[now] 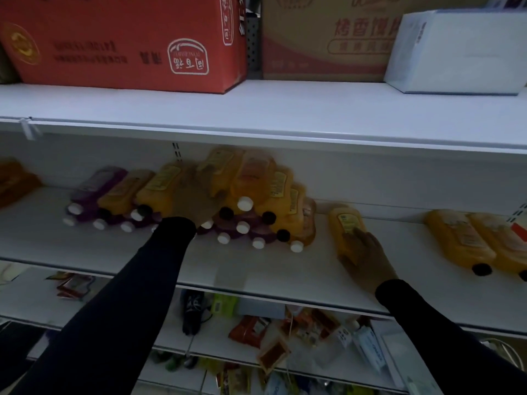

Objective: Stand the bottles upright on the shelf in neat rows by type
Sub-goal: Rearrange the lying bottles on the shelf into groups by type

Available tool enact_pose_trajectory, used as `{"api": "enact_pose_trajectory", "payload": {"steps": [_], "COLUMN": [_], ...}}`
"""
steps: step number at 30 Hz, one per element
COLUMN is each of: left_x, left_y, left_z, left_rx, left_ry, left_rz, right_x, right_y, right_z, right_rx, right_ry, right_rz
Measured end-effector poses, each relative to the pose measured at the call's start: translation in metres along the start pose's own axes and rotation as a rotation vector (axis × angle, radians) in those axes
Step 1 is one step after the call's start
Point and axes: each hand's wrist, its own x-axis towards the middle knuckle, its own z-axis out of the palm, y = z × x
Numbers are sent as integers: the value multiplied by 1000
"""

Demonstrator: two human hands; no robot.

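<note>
Flat-sided, glossy orange and purple bottles (199,203) lie heaped on the white shelf (256,269), caps outward, where the blurred left hand (199,195) seems to spread over them, while the right hand (368,258) curls around a lone orange bottle (345,226) lying nearby.

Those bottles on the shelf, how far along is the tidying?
Barely started: no bottle stands upright yet. The heap of orange and purple bottles lies stacked on its sides with types mixed. In hand: the left hand rests on that heap, and the right hand grips a lone orange bottle lying flat. Left: two more orange bottles also lie flat; everything still needs standing and sorting.
</note>
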Motion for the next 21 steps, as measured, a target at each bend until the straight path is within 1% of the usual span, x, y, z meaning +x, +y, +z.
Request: {"api": "enact_pose_trajectory", "payload": {"steps": [2, 5, 8, 10, 13, 16, 18, 20, 21], "left_x": [5, 10, -2, -20, -57, -94, -114, -128, -134], "left_y": [0, 2, 4, 0, -6, -2, 7, 21, 30], "left_z": [3, 3, 1, 0, -3, -6, -11, -16, -17], "left_rx": [-12, -90, -207, -270, -350, -413, -512, -511, -499], "left_ry": [12, -7, 75, 115, 175, 296, 355, 450, 483], "left_rz": [-39, -77, -5, 34, -24, -122, -211, -224, -223], "right_x": [-2, -8, -10, -7, 3, 6, 6, 7, 6], "right_y": [-1, 0, 1, 0, -1, 2, 5, 11, 14], "right_z": [0, 3, 6, 6, 8, 11, 10, 4, -2], "right_rx": [20, 165, 270, 262, 259, 299, 434, 574, 599], "right_ry": [19, 96, 166, 132, 52, 68, 81, 115, 136], "right_rz": [23, 111, 210, 235, 208, 182, 196, 213, 223]}}
